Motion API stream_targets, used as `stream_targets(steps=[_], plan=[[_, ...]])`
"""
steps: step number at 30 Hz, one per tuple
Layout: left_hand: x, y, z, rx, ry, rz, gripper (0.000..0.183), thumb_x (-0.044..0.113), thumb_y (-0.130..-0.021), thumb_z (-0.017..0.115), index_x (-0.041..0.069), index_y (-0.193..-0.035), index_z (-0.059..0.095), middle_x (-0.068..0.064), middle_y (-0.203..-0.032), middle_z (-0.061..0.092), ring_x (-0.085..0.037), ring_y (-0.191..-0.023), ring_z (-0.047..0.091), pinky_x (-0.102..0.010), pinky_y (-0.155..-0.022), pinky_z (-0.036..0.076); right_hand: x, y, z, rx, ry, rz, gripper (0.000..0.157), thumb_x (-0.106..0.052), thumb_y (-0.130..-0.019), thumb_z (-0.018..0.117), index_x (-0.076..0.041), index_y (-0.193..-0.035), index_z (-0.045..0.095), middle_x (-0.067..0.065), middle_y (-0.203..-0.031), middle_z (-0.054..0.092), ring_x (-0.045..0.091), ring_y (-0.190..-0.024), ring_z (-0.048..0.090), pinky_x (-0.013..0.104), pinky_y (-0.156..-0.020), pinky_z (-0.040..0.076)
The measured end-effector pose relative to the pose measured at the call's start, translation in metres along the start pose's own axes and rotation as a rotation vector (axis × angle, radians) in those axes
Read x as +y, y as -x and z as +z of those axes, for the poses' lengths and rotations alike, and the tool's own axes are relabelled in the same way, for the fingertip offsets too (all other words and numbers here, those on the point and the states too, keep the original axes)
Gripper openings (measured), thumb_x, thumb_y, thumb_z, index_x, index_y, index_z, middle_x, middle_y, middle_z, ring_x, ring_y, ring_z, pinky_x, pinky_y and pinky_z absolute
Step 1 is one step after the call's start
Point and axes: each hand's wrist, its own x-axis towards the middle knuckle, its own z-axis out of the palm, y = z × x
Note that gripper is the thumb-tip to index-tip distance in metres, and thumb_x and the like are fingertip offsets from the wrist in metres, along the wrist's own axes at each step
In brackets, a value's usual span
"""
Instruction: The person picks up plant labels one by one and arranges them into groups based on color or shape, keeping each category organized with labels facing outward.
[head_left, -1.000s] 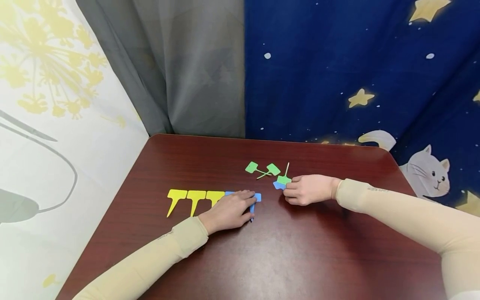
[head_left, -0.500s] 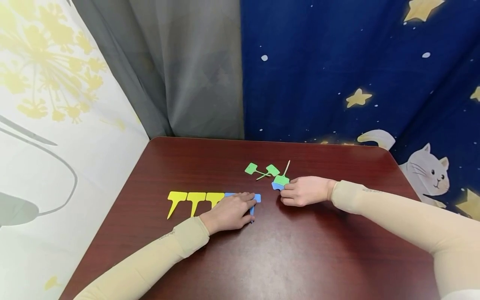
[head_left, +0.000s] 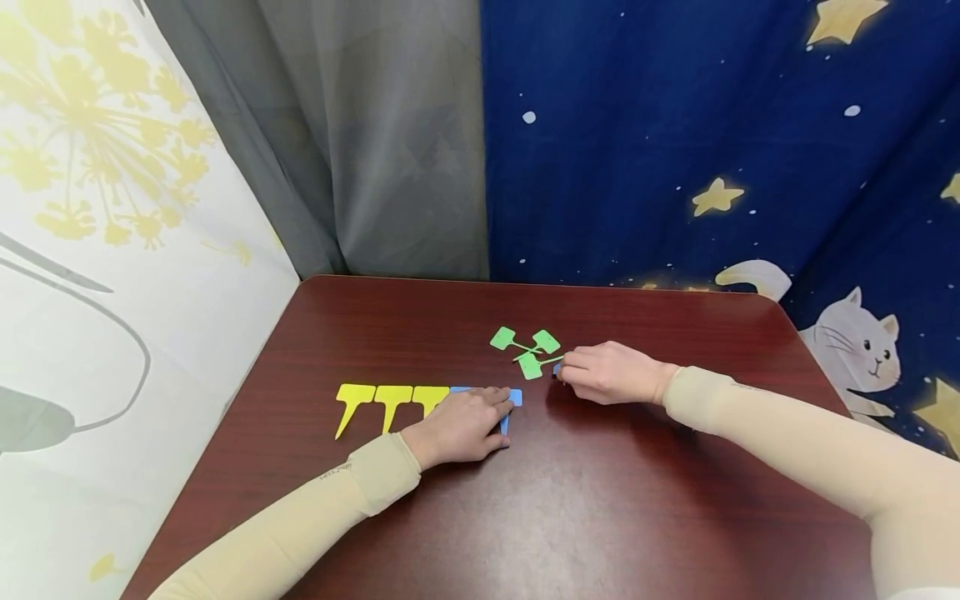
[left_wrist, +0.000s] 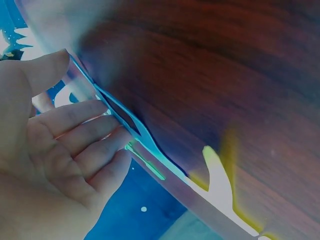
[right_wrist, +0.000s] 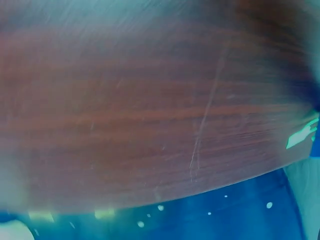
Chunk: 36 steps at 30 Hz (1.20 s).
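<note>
My left hand [head_left: 459, 427] lies over blue T-shaped plant labels [head_left: 516, 397], its fingers extended and resting on them. In the left wrist view, the fingertips touch the edge of a blue label [left_wrist: 147, 140]. Three yellow plant labels [head_left: 356, 393] continue this row to the left, stems toward me. My right hand [head_left: 615, 372] pinches another blue plant label [head_left: 557, 370], mostly hidden under the curled fingers. Just left of those fingertips lies a green plant label [head_left: 530, 367], its stem pointing at them.
Two more green plant labels [head_left: 502, 337] lie behind, their stems crossing. The dark red table [head_left: 570, 500] ends at a grey curtain [head_left: 412, 150] and a blue starry curtain [head_left: 637, 167]. A white patterned wall hanging [head_left: 150, 358] borders its left side.
The nearest green label has moved left off the blue one and turned, its stem now pointing right. My right hand has shifted slightly left and away from me. The left hand stays put.
</note>
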Motion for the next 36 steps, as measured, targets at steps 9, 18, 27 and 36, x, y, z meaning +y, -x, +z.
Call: stream_targets(steps=[9,18,27,36], plan=[[-0.001,0.000,0.001,0.001,0.000,-0.003,0.058,0.044,-0.095,0.066,0.007,-0.140,0.061,-0.011,-0.146,0.055,-0.023,-0.134,0.052,-0.037,-0.103,0.048,0.001,-0.007,-0.012,0.142,-0.192,0.299,0.014,-0.007,-0.089,0.067,-0.014,-0.101,0.069,-0.011,-0.092,0.063,0.002,-0.077,0.057,0.026,-0.067,0.053],[-0.001,0.000,0.000,0.005,0.012,0.004,0.058,0.044,-0.095,0.066,0.007,-0.140,0.061,-0.011,-0.146,0.055,-0.023,-0.133,0.054,-0.038,-0.101,0.049,-0.012,-0.017,-0.023,0.238,-0.405,0.583,0.015,-0.012,-0.094,0.069,-0.022,-0.105,0.069,-0.010,-0.091,0.069,-0.002,-0.077,0.063,0.026,-0.062,0.055],[0.000,0.000,-0.002,-0.008,0.007,0.000,0.059,0.045,-0.096,0.065,0.008,-0.140,0.060,-0.010,-0.146,0.055,-0.022,-0.132,0.054,-0.038,-0.101,0.050,-0.023,-0.024,-0.019,0.246,-0.511,0.716,0.016,-0.017,-0.095,0.070,-0.029,-0.105,0.070,-0.005,-0.091,0.074,0.000,-0.079,0.066,0.024,-0.068,0.056],[0.000,-0.001,-0.001,-0.019,0.004,-0.011,0.060,0.047,-0.095,0.065,0.008,-0.141,0.060,-0.010,-0.146,0.054,-0.022,-0.132,0.054,-0.038,-0.100,0.051,-0.033,-0.026,-0.011,0.183,-0.475,0.640,0.012,-0.015,-0.094,0.072,-0.023,-0.103,0.074,-0.004,-0.091,0.075,-0.003,-0.077,0.064,0.026,-0.063,0.055]])
